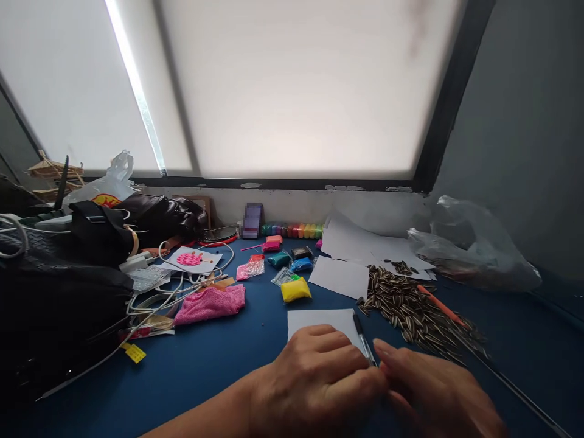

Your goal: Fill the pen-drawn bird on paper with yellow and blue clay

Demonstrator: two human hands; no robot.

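Left hand (323, 377) palm down, fingers curled, over the near part of a small white paper sheet (319, 319) on the dark-blue worktop (205, 371). Right hand (442, 386) blurred, fingers bent, close by the left hand's fingers; cannot tell whether either hand grips anything. Slim clear pen with black end (358, 325) lies along the sheet's right edge, just beyond the gap between the hands. Heap of striped, dark sunflower seeds (396, 298) beyond the right hand. Bright yellow, pillow-shaped packet (295, 291) beyond the left hand, past the sheet; fuzzy pink cloth (212, 303) farther to its left.
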